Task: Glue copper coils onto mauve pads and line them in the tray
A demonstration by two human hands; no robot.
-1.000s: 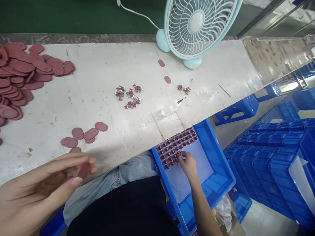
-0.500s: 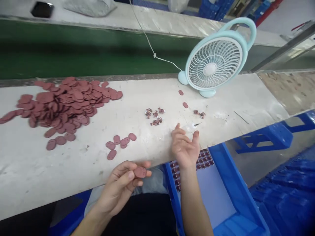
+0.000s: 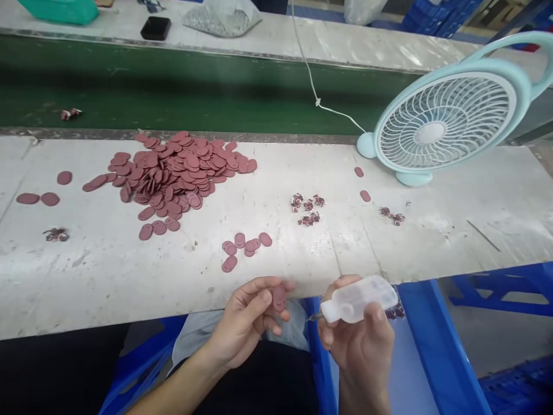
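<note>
Pinched between the thumb and fingers of my left hand (image 3: pixel 248 320) is a dark red oval piece (image 3: pixel 279 298) with small holes near one end. My right hand (image 3: pixel 360 340) is closed around a translucent white squeeze bottle (image 3: pixel 360 300). The bottle's thin needle tip (image 3: pixel 316 317) points left toward the oval piece, apart from it. Just beyond my left hand lies a small group of similar ovals (image 3: pixel 240 240). A large heap of them (image 3: pixel 173 173) covers the table farther back on the left.
Small dark red and silvery parts (image 3: pixel 309 219) lie mid-table, with more (image 3: pixel 392 215) to the right. A light blue fan (image 3: pixel 432 132) stands at the back right, its cord running behind. A blue crate (image 3: pixel 449 346) sits below the table edge, and a thin rod (image 3: pixel 484 236) lies at right.
My right hand, earlier open and reaching toward the bottle on the table, has taken hold of it and drawn it back near my left hand. The view has turned left.
</note>
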